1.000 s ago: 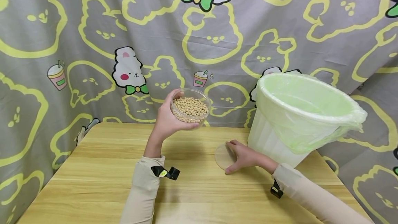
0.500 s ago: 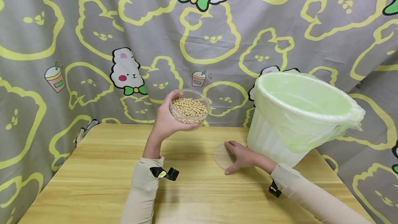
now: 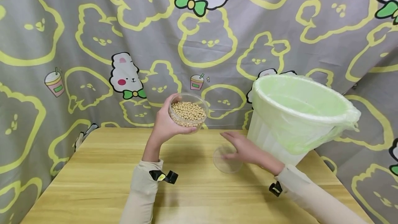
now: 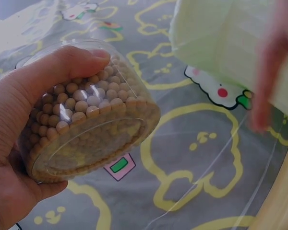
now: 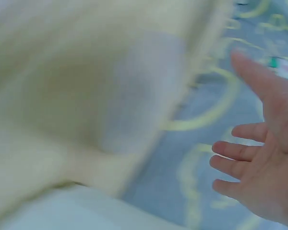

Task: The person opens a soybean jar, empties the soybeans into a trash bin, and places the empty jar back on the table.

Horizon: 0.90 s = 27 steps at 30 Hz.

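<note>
My left hand (image 3: 164, 123) grips a clear round plastic tub (image 3: 204, 103), raised above the table and tilted. Small beige balls (image 3: 188, 111), like dried soybeans, fill much of it. In the left wrist view the thumb and fingers wrap the tub's wall, and its base (image 4: 101, 143) shows. A clear round lid (image 3: 228, 166) lies flat on the table. My right hand (image 3: 248, 150) hovers over the lid, blurred by motion. The right wrist view shows that right hand (image 5: 266, 158) with fingers spread and nothing held; the lid (image 5: 139, 96) is a pale blur there.
A white bucket (image 3: 267, 130) with a pale green plastic liner stands at the table's back right, close to my right hand. The wooden table (image 3: 102, 172) ends at a grey patterned curtain (image 3: 217, 61).
My right hand has let go of the lid and lifted off it, fingers now apart. The lid stays on the table. My left hand still holds the tub in nearly the same place.
</note>
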Motion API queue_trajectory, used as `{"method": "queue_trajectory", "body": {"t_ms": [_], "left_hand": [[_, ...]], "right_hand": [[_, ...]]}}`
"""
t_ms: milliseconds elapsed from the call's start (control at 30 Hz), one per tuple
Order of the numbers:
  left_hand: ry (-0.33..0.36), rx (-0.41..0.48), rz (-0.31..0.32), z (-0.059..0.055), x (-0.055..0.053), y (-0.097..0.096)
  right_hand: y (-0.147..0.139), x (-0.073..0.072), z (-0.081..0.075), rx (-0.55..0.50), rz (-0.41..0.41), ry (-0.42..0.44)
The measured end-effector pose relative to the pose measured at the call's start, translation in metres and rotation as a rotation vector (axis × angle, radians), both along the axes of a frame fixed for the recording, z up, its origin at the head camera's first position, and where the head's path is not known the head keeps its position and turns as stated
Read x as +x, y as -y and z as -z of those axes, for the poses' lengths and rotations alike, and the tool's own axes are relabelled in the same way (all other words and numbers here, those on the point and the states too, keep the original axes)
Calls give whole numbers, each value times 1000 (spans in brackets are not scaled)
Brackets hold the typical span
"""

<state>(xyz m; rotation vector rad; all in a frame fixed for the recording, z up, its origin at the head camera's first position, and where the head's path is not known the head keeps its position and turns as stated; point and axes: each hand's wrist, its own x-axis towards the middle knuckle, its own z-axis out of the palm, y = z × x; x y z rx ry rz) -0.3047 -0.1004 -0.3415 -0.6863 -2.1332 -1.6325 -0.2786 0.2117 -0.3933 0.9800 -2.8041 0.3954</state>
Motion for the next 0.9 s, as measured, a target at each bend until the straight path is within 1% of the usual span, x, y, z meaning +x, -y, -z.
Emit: {"method": "queue_trajectory", "body": {"t_ms": [133, 233, 267, 333, 400, 467, 533, 700, 800, 900], "left_hand": [[-3, -8, -1, 0, 0, -1], [-8, -9, -2, 0, 0, -1], [-7, -9, -3, 0, 0, -1], [-8, -12, -4, 0, -1, -1], [-7, -14, -7, -1, 0, -2], [-4, -13, -10, 0, 0, -3], [1, -10, -12, 0, 1, -4], [13, -17, -8, 2, 3, -9], [7, -25, -4, 3, 4, -12], [0, -28, -7, 5, 5, -15]], "right_hand": [[3, 14, -49, -79, -36, -261], [0, 22, -81, -143, -78, -475], [-3, 24, -90, -156, -89, -553], [-9, 28, -105, -176, -86, -688], [-17, 32, -115, -181, -61, -785], [-26, 36, -121, -173, -10, -841], [-35, 39, -124, -159, 51, -874], [-55, 41, -121, -95, 188, -947], [-62, 40, -116, -59, 236, -996], [-65, 37, -112, -50, 248, -1036]]}}
